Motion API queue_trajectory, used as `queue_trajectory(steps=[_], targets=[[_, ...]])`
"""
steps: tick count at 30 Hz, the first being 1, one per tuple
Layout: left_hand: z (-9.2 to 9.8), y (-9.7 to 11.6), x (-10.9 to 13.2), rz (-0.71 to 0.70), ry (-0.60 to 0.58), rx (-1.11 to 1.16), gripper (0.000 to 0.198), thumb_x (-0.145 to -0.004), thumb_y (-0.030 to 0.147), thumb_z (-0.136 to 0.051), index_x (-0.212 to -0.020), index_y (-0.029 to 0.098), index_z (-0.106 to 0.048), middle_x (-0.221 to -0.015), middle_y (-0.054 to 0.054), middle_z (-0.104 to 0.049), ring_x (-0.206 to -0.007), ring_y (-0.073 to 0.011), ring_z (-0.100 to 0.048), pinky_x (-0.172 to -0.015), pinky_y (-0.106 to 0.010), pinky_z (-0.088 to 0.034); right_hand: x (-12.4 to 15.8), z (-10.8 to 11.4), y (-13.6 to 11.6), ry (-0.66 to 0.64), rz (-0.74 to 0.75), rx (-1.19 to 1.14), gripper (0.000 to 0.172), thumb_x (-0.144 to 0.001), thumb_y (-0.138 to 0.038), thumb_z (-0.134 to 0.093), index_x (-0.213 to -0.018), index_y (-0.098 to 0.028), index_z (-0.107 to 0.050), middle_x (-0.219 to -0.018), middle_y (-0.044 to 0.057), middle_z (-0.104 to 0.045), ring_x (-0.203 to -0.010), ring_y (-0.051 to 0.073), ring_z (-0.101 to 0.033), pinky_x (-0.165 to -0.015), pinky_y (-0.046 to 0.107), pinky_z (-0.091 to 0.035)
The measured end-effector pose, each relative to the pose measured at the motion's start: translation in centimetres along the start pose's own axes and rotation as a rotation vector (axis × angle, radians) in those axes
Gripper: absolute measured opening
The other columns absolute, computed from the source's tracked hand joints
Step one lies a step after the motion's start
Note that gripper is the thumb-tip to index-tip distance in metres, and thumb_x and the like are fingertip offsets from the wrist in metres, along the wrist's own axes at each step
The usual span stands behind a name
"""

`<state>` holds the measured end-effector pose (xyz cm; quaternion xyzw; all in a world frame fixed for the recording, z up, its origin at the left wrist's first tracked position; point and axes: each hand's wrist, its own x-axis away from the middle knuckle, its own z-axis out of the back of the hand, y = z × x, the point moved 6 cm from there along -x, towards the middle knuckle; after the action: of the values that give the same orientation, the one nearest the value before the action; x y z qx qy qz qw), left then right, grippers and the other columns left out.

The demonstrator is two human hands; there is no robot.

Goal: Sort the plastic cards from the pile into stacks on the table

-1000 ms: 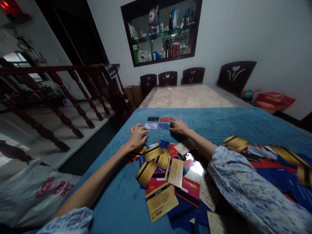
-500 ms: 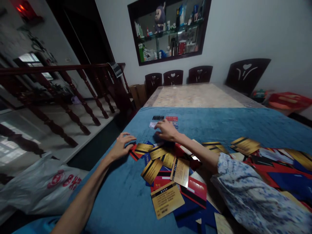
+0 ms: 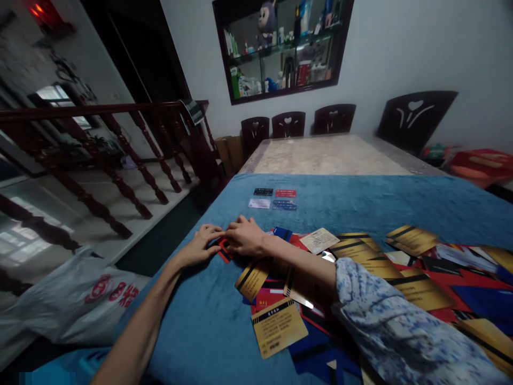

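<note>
A pile of plastic cards (image 3: 280, 299), gold, red and blue, lies scattered on a blue cloth (image 3: 360, 203). My left hand (image 3: 199, 247) rests at the pile's left edge, fingers curled on a red card (image 3: 223, 250). My right hand (image 3: 245, 237) lies palm down right beside it, fingers bent over the same spot, its forearm crossing the pile. Further away, several cards lie in two neat rows: a black card (image 3: 263, 191), a red card (image 3: 286, 193), a white card (image 3: 259, 203) and a blue card (image 3: 284, 205).
Beyond the cloth is the bare marble tabletop (image 3: 328, 155) with dark chairs (image 3: 288, 123) along its far side. A wooden stair railing (image 3: 132, 155) runs at the left, a white plastic bag (image 3: 72, 305) lies on the floor, and a glass wall cabinet (image 3: 280, 48) hangs behind.
My right hand drew back from the sorted rows to the pile's left edge and met my left hand. The gold cards under it are now covered by the forearm.
</note>
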<state>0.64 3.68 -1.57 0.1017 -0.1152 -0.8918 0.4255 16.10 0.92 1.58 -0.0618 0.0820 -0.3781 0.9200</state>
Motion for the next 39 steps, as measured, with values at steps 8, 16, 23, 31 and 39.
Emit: queue_trajectory(steps=[8,16,23,31,39], targets=[[0.0,1.9,-0.2,-0.055,0.021,0.014,0.044,-0.089,0.024,-0.059,-0.132,0.027,-0.062,-0.135,-0.01,-0.058,-0.129,-0.0286,-0.041,-0.113,-0.056,-0.032,0.4,-0.9,0.6,-0.045,-0.11,0.057,0.049,-0.091,-0.051,-0.058,-0.126,-0.017,-0.063,-0.127,0.017,-0.06,-0.119,0.034,-0.047,-0.092,0.05,-0.043],[-0.4,3.0,-0.8,-0.087,-0.013,0.081,0.044,-0.086,0.039,-0.069,-0.128,0.024,-0.064,-0.132,-0.011,-0.062,-0.132,-0.0309,-0.04,-0.112,-0.055,-0.035,0.2,-0.8,0.4,-0.031,-0.122,0.041,0.043,-0.091,-0.042,-0.062,-0.124,-0.015,-0.062,-0.122,0.016,-0.065,-0.117,0.031,-0.052,-0.093,0.043,-0.043],[0.2,3.2,-0.9,-0.067,0.014,-0.009,0.039,-0.087,0.048,-0.068,-0.117,0.024,-0.071,-0.127,-0.01,-0.064,-0.127,-0.0308,-0.043,-0.11,-0.056,-0.035,0.2,-1.0,1.6,-0.026,-0.121,-0.068,0.037,-0.09,-0.039,-0.065,-0.122,-0.02,-0.064,-0.125,0.013,-0.065,-0.116,0.03,-0.053,-0.089,0.04,-0.044],[0.5,2.9,-0.7,-0.03,0.025,-0.056,0.032,-0.087,0.041,-0.067,-0.112,0.022,-0.072,-0.121,-0.011,-0.065,-0.119,-0.0289,-0.047,-0.107,-0.055,-0.036,0.8,-0.5,2.7,-0.101,-0.14,-0.061,0.032,-0.088,-0.04,-0.065,-0.114,-0.024,-0.071,-0.129,0.012,-0.062,-0.118,0.032,-0.05,-0.09,0.044,-0.046],[0.7,3.8,-0.7,-0.148,0.093,-0.003,0.018,-0.089,0.032,-0.063,-0.092,0.021,-0.077,-0.103,-0.007,-0.071,-0.114,-0.0252,-0.05,-0.104,-0.046,-0.041,0.6,-0.2,2.9,-0.086,-0.063,0.012,0.03,-0.09,-0.038,-0.062,-0.114,-0.026,-0.075,-0.122,0.009,-0.069,-0.117,0.029,-0.055,-0.086,0.034,-0.044]])
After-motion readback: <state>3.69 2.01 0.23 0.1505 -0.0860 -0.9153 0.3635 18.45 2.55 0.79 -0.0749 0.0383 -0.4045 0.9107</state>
